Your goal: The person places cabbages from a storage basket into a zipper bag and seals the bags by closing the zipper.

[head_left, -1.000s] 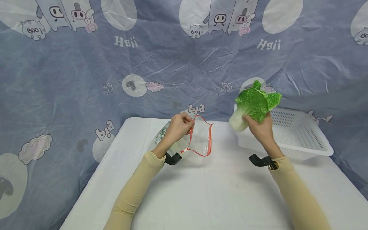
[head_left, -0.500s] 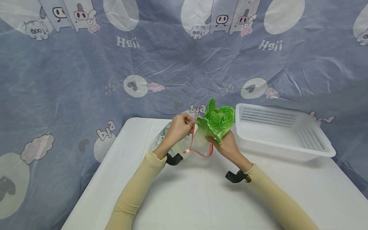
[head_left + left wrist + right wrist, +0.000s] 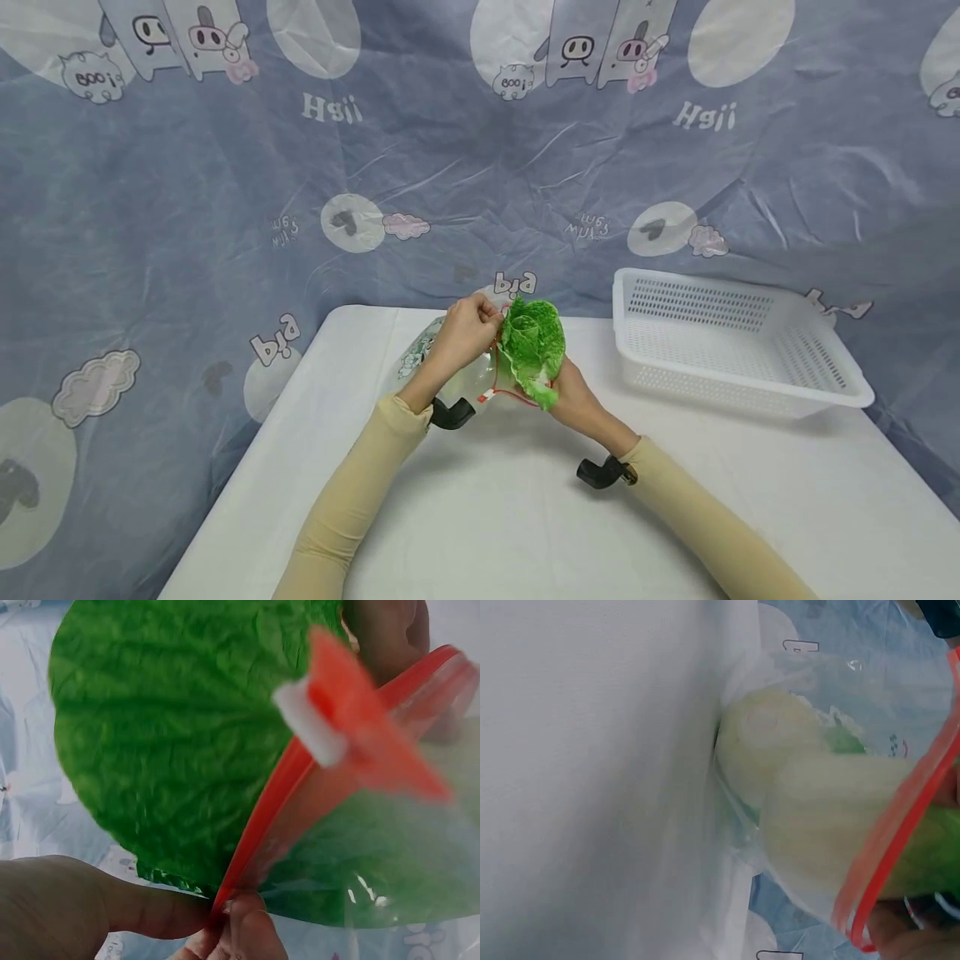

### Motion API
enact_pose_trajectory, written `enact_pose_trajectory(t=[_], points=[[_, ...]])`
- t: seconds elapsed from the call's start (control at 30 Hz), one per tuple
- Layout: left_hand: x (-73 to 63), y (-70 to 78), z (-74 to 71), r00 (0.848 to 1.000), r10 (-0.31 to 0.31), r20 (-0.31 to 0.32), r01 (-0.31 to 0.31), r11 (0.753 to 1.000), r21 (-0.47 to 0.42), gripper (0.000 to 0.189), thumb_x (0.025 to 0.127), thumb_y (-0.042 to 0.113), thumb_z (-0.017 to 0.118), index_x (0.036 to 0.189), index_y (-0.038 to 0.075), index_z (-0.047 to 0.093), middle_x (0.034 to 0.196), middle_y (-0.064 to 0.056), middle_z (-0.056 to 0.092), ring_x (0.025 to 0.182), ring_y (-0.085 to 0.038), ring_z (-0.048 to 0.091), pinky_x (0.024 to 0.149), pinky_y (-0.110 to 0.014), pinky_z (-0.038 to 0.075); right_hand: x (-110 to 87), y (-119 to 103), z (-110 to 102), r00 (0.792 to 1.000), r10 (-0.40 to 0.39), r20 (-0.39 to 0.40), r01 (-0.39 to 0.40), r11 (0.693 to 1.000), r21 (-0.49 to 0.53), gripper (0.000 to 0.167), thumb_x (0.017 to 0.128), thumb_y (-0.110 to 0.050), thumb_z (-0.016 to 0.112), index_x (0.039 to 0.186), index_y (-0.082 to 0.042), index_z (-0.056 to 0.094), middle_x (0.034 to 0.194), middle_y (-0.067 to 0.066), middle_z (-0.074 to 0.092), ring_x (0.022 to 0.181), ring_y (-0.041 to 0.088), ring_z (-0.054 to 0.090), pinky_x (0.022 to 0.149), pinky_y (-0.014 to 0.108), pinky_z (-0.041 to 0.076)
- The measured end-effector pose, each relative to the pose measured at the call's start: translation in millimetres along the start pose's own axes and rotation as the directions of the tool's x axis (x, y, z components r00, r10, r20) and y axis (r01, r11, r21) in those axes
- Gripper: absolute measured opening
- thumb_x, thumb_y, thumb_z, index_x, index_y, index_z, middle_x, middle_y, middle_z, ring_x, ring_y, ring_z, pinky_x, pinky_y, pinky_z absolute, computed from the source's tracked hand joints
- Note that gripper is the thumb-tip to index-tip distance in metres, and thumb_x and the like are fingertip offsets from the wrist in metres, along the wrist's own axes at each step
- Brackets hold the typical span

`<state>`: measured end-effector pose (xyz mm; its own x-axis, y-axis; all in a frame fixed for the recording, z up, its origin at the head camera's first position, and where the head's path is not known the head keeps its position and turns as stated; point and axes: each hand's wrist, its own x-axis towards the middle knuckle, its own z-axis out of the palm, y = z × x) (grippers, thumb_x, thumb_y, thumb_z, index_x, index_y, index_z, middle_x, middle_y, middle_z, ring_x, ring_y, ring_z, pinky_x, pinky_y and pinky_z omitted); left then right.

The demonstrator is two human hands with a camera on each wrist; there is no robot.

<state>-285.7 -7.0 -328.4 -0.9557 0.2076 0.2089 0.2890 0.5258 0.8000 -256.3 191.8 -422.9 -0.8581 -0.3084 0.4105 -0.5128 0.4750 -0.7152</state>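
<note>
My left hand [image 3: 463, 336] pinches the red-edged rim [image 3: 259, 825] of a clear zip bag [image 3: 468, 379] between thumb and fingers. A leafy green napa cabbage [image 3: 531, 346] is in the grip of my right hand [image 3: 579, 404], right at the bag's mouth. In the right wrist view the cabbage's pale base [image 3: 825, 825] lies past the red rim, inside the bag. Its green leaves stick out and hide part of the opening in the head view. Deeper in the bag is another pale, rounded vegetable [image 3: 769, 731] with some green. A white-and-red zip slider [image 3: 319, 724] sits on the rim.
A white perforated plastic basket [image 3: 742, 379] stands on the right of the white-covered table [image 3: 480, 517]. Behind the table hangs a blue-grey printed cloth [image 3: 465, 167].
My right hand has carried the cabbage leftward from beside the basket and pushed it base-first into the bag's mouth. My left hand has stayed at the rim.
</note>
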Motion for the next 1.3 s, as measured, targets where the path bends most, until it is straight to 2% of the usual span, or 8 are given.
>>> enact_pose_trajectory(t=[0.33,0.57,0.77,0.93,1.03,1.1,1.2,1.3], points=[[-1.1,-0.7,-0.4,1.000,-0.005,-0.007,0.005,0.999,0.047,0.015,0.097,0.021,0.056,0.091,0.008,0.062,0.078,-0.005,0.062,0.059,-0.016,0.059,0.053,-0.028,0.045,-3.5,25,1,0.977,-0.116,0.181,0.091,0.986,0.141,0.061,0.086,-0.003,0.071,0.139,-0.005,0.042,0.128,0.014,0.057,0.120,0.025,0.055,0.100,0.041,0.047],[-6.9,4.4,0.0,0.997,0.061,0.048,-0.062,0.998,0.030,0.010,0.096,0.015,0.058,0.089,0.008,0.061,0.079,-0.005,0.061,0.060,-0.015,0.053,0.055,-0.026,0.042,0.5,28,3,0.958,-0.170,0.229,0.179,0.984,-0.018,0.057,0.089,-0.009,0.068,0.139,-0.005,0.040,0.132,0.012,0.054,0.123,0.024,0.052,0.103,0.042,0.044],[-14.3,13.0,0.7,0.988,0.100,0.119,-0.105,0.994,0.038,0.010,0.094,0.011,0.056,0.085,0.007,0.059,0.073,-0.004,0.059,0.056,-0.013,0.048,0.050,-0.023,0.038,6.6,10,2,0.971,-0.107,0.212,0.134,0.984,-0.117,0.060,0.091,-0.017,0.067,0.141,-0.001,0.039,0.132,0.016,0.053,0.121,0.028,0.054,0.101,0.045,0.045],[-19.3,17.4,6.6,0.978,0.116,0.174,-0.131,0.989,0.072,0.009,0.093,0.008,0.057,0.085,0.006,0.061,0.075,-0.003,0.059,0.060,-0.010,0.049,0.053,-0.021,0.040,7.4,2,7,0.976,-0.125,0.179,0.171,0.948,-0.270,0.059,0.092,-0.017,0.063,0.140,0.007,0.040,0.137,0.025,0.050,0.123,0.035,0.053,0.100,0.046,0.046],[-22.2,18.5,12.3,0.965,0.138,0.225,-0.159,0.984,0.078,0.009,0.091,0.005,0.055,0.085,0.005,0.062,0.075,-0.003,0.060,0.060,-0.010,0.049,0.054,-0.020,0.040,8.5,1,11,0.987,-0.085,0.136,0.126,0.937,-0.327,0.038,0.095,-0.015,0.059,0.126,0.005,0.054,0.119,0.021,0.061,0.104,0.029,0.063,0.085,0.038,0.054],[-23.9,19.0,16.3,0.956,0.145,0.254,-0.170,0.982,0.079,0.010,0.091,0.005,0.055,0.084,0.005,0.062,0.073,-0.003,0.059,0.058,-0.010,0.049,0.054,-0.020,0.040,10.2,1,12,0.997,0.000,0.077,0.027,0.938,-0.346,0.014,0.093,-0.013,0.058,0.098,0.000,0.063,0.089,0.011,0.064,0.077,0.019,0.062,0.064,0.030,0.051],[-25.8,19.8,21.5,0.951,0.149,0.271,-0.180,0.979,0.094,0.010,0.091,0.005,0.056,0.082,0.007,0.062,0.070,-0.001,0.058,0.058,-0.009,0.048,0.053,-0.020,0.040,12.7,4,11,0.985,0.169,-0.016,-0.166,0.933,-0.318,0.021,0.087,-0.010,0.055,0.067,-0.008,0.053,0.058,-0.001,0.047,0.050,0.011,0.043,0.047,0.023,0.034],[-26.0,20.1,24.0,0.954,0.155,0.258,-0.189,0.976,0.112,0.008,0.089,0.006,0.058,0.082,0.008,0.062,0.069,0.001,0.058,0.058,-0.008,0.049,0.054,-0.019,0.040,13.7,5,9,0.968,0.242,-0.062,-0.250,0.920,-0.301,0.026,0.085,-0.012,0.058,0.060,-0.010,0.055,0.050,-0.003,0.046,0.044,0.008,0.040,0.043,0.021,0.030]])
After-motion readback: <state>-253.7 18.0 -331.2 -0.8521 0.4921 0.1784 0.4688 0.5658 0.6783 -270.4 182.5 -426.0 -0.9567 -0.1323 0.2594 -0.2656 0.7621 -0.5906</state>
